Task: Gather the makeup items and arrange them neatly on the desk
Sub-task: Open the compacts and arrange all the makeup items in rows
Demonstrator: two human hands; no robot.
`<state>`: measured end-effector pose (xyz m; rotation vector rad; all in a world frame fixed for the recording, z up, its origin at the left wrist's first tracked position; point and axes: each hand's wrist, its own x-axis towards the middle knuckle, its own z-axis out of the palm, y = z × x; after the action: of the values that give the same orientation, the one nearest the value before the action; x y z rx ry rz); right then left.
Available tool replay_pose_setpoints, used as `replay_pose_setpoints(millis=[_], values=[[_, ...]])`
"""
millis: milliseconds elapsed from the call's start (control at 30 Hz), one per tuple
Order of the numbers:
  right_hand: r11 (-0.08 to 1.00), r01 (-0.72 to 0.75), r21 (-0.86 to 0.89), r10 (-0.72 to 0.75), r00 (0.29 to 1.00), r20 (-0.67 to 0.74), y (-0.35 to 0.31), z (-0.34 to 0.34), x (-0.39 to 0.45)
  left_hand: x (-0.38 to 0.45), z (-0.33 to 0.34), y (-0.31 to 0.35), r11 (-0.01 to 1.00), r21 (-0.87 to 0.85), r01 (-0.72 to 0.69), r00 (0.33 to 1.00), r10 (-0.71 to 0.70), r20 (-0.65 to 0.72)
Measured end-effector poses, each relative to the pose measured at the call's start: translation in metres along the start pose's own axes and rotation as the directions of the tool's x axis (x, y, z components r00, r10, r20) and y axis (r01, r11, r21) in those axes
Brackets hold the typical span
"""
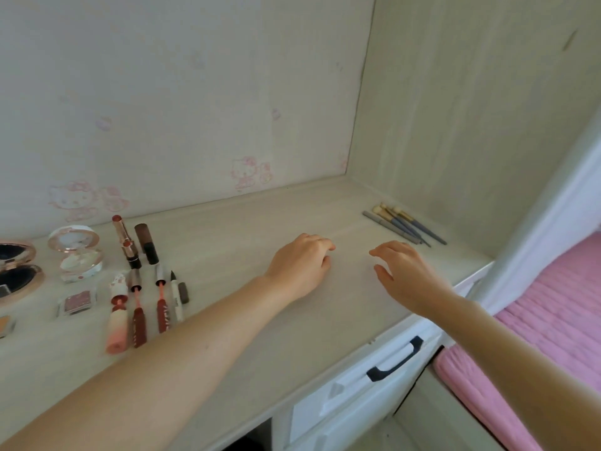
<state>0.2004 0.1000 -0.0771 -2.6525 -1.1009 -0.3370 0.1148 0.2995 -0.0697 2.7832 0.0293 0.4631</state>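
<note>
Our left hand lies on the desk w/ fingers curled under, gripping nothing. Our right hand hovers just beside it, fingers loosely spread and bent, thumb apart, also w/o anything in it. Bare desk btwn the two hands.

Outward to the right: brushes lie in a tight bunch near the back right corner, beyond our right hand, not touching it. We count approx 5, handles grey-blue, some w/ pale tips; exact no. hard to tell.

Outward to the left, well apart from our left hand: 2 open lipsticks w/ a dark cap-like tube beside them. In front of those, a row of 3 open lip glosses, wands out, plus a white pen w/ dark tip. Further left, an open round compact, pale powder inside, and a small clear pan of pink shadow. At the left edge, a 2nd open compact, rose-gold rim, cut off by the frame.

Below the desk front: white drawer w/ 1 dark handle. Pink bedding at right. Cartoon cat stickers on the back wall.
</note>
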Motion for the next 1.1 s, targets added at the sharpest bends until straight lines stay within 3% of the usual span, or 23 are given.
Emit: replay_pose_setpoints(millis=[333, 633, 933, 1100], values=[[0.976, -0.184, -0.115, 0.175, 0.981, -0.084, 0.075, -0.003, 0.035, 0.12, 0.051, 0.015, 0.999, -0.019, -0.037, 0.987, 0.039, 0.157], [0.972, -0.18, -0.149, 0.17, 0.982, -0.079, 0.092, 0.005, 0.049, 0.168, 0.072, 0.021, 0.98, 0.059, -0.191, 0.936, 0.164, 0.31], [0.982, -0.135, -0.131, 0.117, 0.984, -0.133, 0.08, 0.008, 0.041, 0.151, 0.062, 0.019, 0.962, 0.155, -0.226, 0.952, 0.185, 0.242], [0.991, -0.12, -0.054, 0.11, 0.981, -0.157, 0.064, -0.003, 0.033, 0.124, 0.04, 0.014, 0.961, 0.092, -0.259, 0.957, 0.243, 0.161]])
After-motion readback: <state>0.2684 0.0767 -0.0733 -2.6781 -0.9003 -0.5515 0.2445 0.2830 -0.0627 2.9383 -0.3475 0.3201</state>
